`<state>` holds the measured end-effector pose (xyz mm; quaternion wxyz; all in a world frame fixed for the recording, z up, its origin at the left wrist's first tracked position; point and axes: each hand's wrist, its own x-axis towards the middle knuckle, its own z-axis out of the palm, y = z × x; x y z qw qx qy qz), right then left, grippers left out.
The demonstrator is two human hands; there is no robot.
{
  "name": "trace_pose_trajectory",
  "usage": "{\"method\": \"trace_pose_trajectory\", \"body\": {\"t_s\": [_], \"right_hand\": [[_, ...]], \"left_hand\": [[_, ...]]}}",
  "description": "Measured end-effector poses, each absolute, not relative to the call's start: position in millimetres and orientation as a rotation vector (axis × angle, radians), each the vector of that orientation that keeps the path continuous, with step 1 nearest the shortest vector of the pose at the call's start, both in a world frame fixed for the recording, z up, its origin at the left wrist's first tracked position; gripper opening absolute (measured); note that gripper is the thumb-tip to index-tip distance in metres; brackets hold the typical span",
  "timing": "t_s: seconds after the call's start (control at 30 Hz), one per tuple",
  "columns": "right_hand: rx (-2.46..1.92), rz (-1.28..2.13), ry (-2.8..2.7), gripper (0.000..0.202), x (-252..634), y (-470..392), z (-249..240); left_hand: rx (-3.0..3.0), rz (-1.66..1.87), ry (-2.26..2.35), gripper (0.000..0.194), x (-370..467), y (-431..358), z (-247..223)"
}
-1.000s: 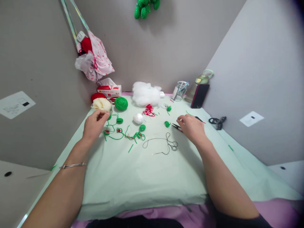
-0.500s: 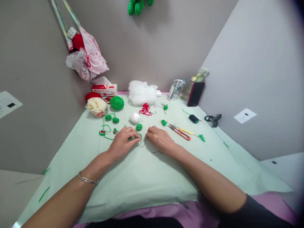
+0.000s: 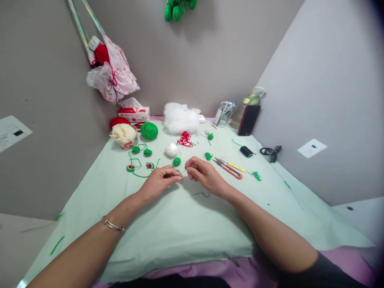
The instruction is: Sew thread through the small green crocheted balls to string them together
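Note:
A dark thread runs between my two hands above the cloth. My left hand, with a bangle at the wrist, pinches one part of it. To the right, my right hand is closed on the other part, thumb against the fingers. A small green crocheted ball lies just beyond the fingers. Near my right wrist, a needle with dark thread rests on the cloth. Small red-and-green crocheted pieces with green yarn tails lie left of my left hand.
Orange-handled snips and a yellow-handled hook lie to the right, near a black thread spool. Farther back are white stuffing, a green yarn ball, a glass jar and a phone.
My right hand has turned and lifted slightly, and the dark thread now stretches between the hands. My left hand has shifted a little right, showing more of a red-and-green piece.

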<state>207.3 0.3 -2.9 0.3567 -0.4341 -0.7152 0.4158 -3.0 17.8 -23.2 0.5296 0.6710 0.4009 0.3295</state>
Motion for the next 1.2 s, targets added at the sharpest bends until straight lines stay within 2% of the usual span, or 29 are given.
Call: {"method": "trace_pose_trajectory", "body": {"t_s": [0.3,0.57,1.0,1.2], "right_hand": [[-1.24,0.979,-1.714,0.019,219,10,-4],[-1.098,0.889,-2.061,0.024,204,-4,-10],[-1.008,0.641,-2.352,0.025,197,-9,-18],[-0.89,0.644,-2.437,0.026,191,-14,-16]], "left_hand": [[1.179,0.797,0.848,0.034,-13,24,-12],[0.813,0.898,0.712,0.029,-16,28,-15],[0.725,0.924,0.646,0.014,-14,25,-14],[0.836,0.939,0.769,0.022,-10,23,-14]]}}
